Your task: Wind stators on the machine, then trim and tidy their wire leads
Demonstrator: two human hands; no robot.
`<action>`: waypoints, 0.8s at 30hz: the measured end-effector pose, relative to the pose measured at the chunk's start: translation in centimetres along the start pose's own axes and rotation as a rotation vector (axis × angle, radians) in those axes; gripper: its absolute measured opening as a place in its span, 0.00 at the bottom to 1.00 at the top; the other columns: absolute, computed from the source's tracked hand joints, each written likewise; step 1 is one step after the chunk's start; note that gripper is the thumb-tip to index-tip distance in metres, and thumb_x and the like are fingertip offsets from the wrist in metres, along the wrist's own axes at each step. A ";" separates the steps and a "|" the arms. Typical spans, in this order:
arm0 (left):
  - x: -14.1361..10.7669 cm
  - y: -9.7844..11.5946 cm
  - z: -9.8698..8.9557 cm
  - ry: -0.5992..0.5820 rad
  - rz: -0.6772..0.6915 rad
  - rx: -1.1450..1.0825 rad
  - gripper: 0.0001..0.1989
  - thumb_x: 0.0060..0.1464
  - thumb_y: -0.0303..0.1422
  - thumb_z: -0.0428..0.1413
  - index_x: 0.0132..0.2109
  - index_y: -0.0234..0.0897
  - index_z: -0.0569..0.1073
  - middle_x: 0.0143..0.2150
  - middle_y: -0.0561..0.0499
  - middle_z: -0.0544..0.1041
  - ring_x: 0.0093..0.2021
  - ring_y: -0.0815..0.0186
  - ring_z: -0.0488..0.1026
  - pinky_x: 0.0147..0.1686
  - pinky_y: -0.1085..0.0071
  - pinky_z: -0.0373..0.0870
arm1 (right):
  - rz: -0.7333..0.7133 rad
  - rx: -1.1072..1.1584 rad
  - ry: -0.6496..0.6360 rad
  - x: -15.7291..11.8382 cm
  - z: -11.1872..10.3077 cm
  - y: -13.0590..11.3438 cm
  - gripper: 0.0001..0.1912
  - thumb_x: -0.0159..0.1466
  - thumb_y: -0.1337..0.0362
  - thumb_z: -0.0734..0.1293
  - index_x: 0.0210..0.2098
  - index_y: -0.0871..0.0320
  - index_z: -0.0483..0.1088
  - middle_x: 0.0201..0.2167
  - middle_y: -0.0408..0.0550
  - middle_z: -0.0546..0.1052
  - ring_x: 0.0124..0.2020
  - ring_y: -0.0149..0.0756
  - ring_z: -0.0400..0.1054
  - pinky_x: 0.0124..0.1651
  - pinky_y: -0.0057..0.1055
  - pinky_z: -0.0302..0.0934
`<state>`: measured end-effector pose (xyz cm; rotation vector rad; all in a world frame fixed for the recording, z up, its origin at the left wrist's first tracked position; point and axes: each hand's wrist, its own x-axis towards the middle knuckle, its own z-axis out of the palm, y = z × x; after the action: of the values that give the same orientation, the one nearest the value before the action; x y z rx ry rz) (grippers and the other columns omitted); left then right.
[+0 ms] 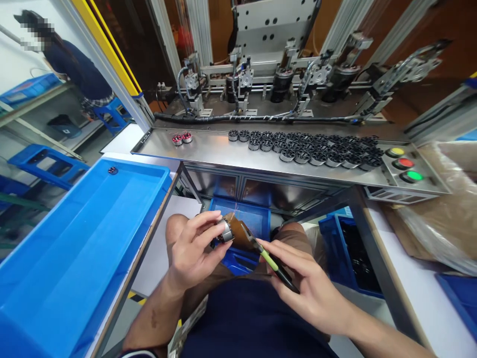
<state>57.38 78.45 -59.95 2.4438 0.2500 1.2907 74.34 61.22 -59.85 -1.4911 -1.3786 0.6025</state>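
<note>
Between the fingers and thumb of my left hand (197, 246) is a motor stator (226, 231), a short metal ring with black parts, tilted on its side. A thin coppery wire (234, 211) sticks up beside it. My right hand (307, 283) is closed around a pair of cutting pliers (270, 259) with green and black handles. The jaws of the pliers point up and left toward the stator, a short way apart from it. Both hands are above my lap, in front of the metal bench.
Several black-topped stators (313, 146) stand in rows on the metal bench (208, 149), with two red-wound stators (182, 138) at its left. Buttons (405, 163) sit at its right end. A blue tray (74, 238) holding one small stator lies left; a plastic-lined box (443, 199) stands right. A person (80, 69) is far left.
</note>
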 end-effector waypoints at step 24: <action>-0.2 -0.1 -0.1 0.060 0.036 -0.229 0.39 0.46 0.13 0.64 0.64 0.35 0.66 0.53 0.41 0.81 0.53 0.55 0.79 0.53 0.57 0.80 | 0.227 0.519 -0.218 0.7 0.0 -2.3 0.28 0.61 0.72 0.65 0.61 0.57 0.69 0.39 0.50 0.77 0.34 0.30 0.73 0.40 0.28 0.72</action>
<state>57.16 78.51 -60.12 2.2294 0.0695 1.3302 73.45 61.56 -57.63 -1.1842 -1.1002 1.1959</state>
